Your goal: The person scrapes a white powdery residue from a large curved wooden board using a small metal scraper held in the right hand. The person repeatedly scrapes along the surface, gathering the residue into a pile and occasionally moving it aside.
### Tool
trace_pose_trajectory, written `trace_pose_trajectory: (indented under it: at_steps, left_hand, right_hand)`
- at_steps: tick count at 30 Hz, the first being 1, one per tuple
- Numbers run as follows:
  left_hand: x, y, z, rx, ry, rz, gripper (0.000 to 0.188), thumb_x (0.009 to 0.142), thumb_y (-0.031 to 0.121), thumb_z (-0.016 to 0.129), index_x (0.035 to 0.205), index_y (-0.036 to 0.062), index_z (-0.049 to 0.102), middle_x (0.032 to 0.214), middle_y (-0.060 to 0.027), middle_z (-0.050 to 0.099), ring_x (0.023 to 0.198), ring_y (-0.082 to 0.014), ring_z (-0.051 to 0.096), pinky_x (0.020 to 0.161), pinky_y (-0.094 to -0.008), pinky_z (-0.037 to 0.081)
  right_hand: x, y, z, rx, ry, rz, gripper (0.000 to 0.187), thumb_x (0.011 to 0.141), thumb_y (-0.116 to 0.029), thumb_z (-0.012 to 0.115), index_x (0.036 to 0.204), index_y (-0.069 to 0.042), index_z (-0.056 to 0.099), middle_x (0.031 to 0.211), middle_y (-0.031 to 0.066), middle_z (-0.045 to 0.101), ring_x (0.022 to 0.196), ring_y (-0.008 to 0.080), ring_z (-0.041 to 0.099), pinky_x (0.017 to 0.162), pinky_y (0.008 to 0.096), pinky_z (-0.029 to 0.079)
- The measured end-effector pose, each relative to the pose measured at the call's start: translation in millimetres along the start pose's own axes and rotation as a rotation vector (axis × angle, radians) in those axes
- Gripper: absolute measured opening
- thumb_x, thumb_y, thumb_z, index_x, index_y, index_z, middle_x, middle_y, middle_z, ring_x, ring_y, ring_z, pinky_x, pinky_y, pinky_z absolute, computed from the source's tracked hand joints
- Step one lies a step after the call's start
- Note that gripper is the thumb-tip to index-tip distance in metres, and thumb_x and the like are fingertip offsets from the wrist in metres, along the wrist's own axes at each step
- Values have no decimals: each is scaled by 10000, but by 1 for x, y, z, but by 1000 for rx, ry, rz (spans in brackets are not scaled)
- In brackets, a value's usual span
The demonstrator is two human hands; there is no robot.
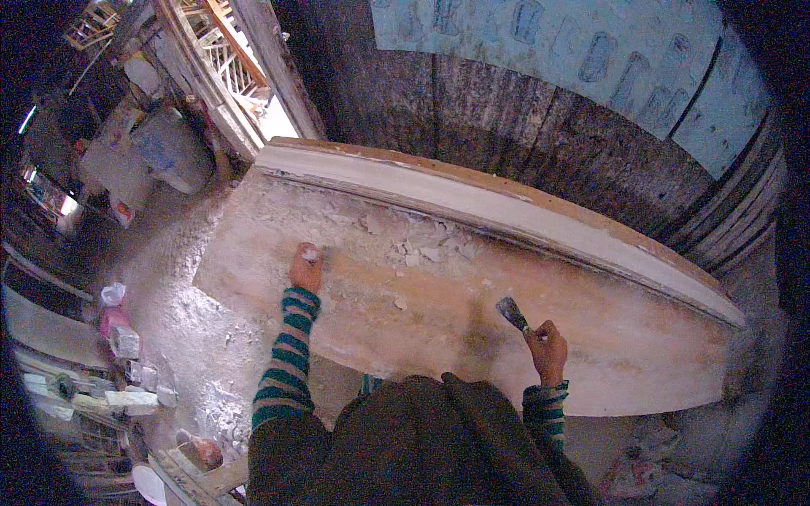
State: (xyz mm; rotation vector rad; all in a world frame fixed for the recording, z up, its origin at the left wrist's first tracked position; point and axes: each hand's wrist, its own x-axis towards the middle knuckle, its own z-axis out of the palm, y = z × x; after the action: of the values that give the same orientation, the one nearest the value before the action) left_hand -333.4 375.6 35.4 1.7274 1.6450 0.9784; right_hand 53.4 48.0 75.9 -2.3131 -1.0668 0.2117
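My right hand is wrapped round the handle of a putty knife. Its dark, flat blade points up and to the left, over the dusty wooden board in front of me. Further left, my left hand is closed above the board's left part. Something whitish shows at its fingers, too small to name. White flakes and crumbs lie scattered on the board, thickest along its far side. A long, white-coated moulding with a bare wood edge runs along that far side.
Behind the moulding stands a dark plank wall with a pale blue panel above. A grey drum stands at the far left, near a bright opening. White blocks and scraps are piled at the lower left, near a reddish-brown round object.
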Motion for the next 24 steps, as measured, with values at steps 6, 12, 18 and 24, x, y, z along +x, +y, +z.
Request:
trace_pose_trajectory:
  at_steps: [6,12,18,24]
  left_hand:
    - [-7,3,14,-487,-27,167,162,760,24,606,888,71,518,770,-28,559,687,-127,535,615,-272,457]
    - [-178,78,169,-685,-462,-10,186,744,51,647,891,57,534,790,-45,578,709,-160,554,621,-316,480]
    - [-161,22,184,-238,-265,202,230,743,150,663,909,31,558,797,-104,605,718,-209,574,621,-349,476]
    - [-48,-38,1,-124,-113,59,184,781,77,607,923,55,493,752,-58,567,626,-172,541,584,-329,475]
  right_hand:
    - [4,-29,-2,87,-62,8,294,727,-289,704,715,-61,520,641,131,598,589,316,580,519,391,425]
    - [4,-21,7,116,-47,-27,298,736,-275,699,705,-48,508,608,118,578,542,266,557,503,371,416]
    - [-2,2,7,71,17,-56,283,739,-262,696,712,-52,509,613,114,578,535,253,554,503,363,420]
    - [-15,12,2,16,14,30,266,734,-260,700,719,-70,515,637,120,591,587,307,585,514,376,427]
